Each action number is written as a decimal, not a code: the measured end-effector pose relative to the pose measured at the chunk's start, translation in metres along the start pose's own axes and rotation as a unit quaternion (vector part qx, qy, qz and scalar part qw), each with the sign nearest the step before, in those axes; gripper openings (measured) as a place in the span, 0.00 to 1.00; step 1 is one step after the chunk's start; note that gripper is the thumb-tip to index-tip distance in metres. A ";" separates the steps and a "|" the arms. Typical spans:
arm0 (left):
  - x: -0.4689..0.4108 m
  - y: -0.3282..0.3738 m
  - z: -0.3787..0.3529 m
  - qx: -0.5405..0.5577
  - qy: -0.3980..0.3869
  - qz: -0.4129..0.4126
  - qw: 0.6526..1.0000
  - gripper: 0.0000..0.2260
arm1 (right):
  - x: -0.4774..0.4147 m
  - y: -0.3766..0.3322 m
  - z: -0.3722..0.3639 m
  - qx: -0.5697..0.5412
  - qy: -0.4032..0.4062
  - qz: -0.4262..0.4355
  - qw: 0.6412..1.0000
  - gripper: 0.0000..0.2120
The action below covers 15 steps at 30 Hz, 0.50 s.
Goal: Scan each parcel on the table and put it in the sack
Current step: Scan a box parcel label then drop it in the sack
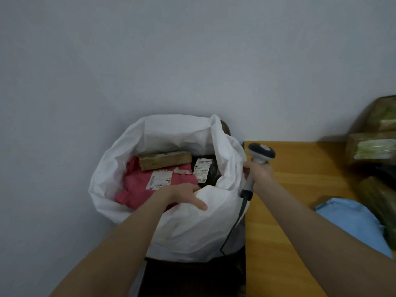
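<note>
A white sack (150, 133) stands open on the floor left of the wooden table (300, 189). Inside it lie a pink mailer (137, 185) with a white label, a brown box (165, 159) and a black parcel (212, 172) with labels. My left hand (186, 196) rests over the sack's near rim, fingers spread on the white fabric, thumb outside. My right hand (259, 170) grips a grey handheld scanner (260, 154) at the table's left edge, its cable hanging down. A light blue parcel (353, 221) and brown taped boxes (370, 148) lie on the table at the right.
A plain grey wall fills the upper view. A dark object (188, 279) sits below the sack near the table's edge. A green-brown wrapped parcel (377, 200) lies at the far right of the table.
</note>
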<state>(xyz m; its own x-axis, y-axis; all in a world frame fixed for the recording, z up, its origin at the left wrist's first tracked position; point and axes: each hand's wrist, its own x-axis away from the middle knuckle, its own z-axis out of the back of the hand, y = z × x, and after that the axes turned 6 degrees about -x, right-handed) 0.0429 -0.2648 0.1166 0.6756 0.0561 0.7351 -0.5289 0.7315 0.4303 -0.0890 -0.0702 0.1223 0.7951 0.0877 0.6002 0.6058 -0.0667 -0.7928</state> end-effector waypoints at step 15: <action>0.077 0.001 -0.037 0.027 0.252 -0.058 0.966 0.16 | 0.073 0.042 -0.021 0.249 -0.020 0.113 0.962 0.25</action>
<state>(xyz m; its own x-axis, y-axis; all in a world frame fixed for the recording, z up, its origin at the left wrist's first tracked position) 0.1136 -0.2347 0.1539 0.8887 0.3099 0.3379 -0.4519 0.7168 0.5310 -0.0048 -0.0876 0.1352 0.8972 0.1662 0.4093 0.3201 0.3939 -0.8616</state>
